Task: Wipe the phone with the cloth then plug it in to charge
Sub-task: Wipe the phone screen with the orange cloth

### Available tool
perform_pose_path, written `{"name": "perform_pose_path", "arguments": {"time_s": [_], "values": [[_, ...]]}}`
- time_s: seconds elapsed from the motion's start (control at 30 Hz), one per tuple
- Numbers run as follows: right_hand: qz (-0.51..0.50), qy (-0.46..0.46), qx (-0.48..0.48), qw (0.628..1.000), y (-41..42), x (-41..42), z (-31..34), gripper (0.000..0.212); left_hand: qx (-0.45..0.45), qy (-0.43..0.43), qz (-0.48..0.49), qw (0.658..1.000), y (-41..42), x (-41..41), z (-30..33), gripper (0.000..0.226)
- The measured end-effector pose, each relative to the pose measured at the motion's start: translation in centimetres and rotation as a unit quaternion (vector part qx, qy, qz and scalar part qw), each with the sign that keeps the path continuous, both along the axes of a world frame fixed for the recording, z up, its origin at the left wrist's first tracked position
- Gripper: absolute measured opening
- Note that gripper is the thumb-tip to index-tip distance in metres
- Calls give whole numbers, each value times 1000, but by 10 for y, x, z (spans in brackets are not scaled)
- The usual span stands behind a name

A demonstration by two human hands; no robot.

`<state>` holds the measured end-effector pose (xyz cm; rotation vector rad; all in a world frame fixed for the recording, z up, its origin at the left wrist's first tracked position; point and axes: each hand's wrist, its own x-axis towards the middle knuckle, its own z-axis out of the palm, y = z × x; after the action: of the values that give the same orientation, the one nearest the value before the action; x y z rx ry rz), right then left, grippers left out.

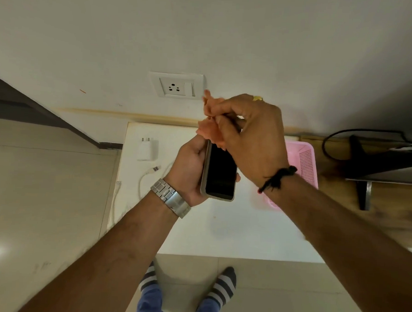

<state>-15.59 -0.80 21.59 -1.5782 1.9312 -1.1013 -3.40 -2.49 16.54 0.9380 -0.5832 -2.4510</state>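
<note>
My left hand (190, 167) grips a phone (220, 173) with a dark screen and a light frame, held above the white table (220, 228). My right hand (251, 134) holds a bunched peach-orange cloth (210, 129) against the phone's top end. A white charger adapter (147, 150) lies on the table at the left, and a white USB cable (149, 173) curls beside it. On the wall above, a white socket (176, 85) with a switch has nothing plugged in it.
A pink plastic basket (306, 158) stands on the table's right side, partly behind my right arm. A dark screen on a stand (379, 162) with a black cord sits on a wooden surface at the right. My socked feet show on the tiled floor below.
</note>
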Motion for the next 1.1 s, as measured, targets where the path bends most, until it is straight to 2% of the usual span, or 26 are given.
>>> {"name": "perform_pose_path", "arguments": {"time_s": [0.07, 0.13, 0.27, 0.33, 0.4, 0.5, 0.63, 0.7, 0.77, 0.87, 1.0, 1.1], "values": [[33, -6, 2, 999, 12, 13, -2, 19, -3, 23, 25, 999, -3, 2, 3, 15], [63, 6, -2, 998, 20, 17, -3, 17, 5, 15, 31, 999, -6, 6, 1, 21], [-3, -9, -15, 1000, -2, 4, -3, 20, -4, 14, 2, 1000, -5, 4, 0, 21], [-15, -30, -10, 999, -5, 10, -1, 22, -6, 17, 12, 1000, -10, 3, 2, 26], [16, -46, 6, 999, 12, 25, 1, 21, 13, 38, 28, 999, -18, 4, 3, 34], [74, -13, 5, 997, 47, 37, 4, 15, 65, 45, 17, 997, -28, 10, 2, 50], [157, 55, 163, 972, 63, 37, -12, 40, 48, 2, 7, 999, -31, 11, -4, 73], [194, 140, 131, 962, 71, 34, -19, 46, 58, 5, 27, 998, -30, 10, -2, 76], [214, 180, 49, 959, 80, 17, -16, 46, 68, 29, 37, 997, -30, 12, -1, 77], [186, 251, -49, 949, 85, -7, -12, 54, 55, 47, 34, 997, -31, 14, 0, 76], [209, 221, -54, 951, 76, 22, -21, 61, 55, 37, 15, 998, -28, 4, -1, 77], [244, 225, -29, 943, 72, 16, -17, 53, 53, 48, 27, 997, -31, 9, -5, 77]]}}
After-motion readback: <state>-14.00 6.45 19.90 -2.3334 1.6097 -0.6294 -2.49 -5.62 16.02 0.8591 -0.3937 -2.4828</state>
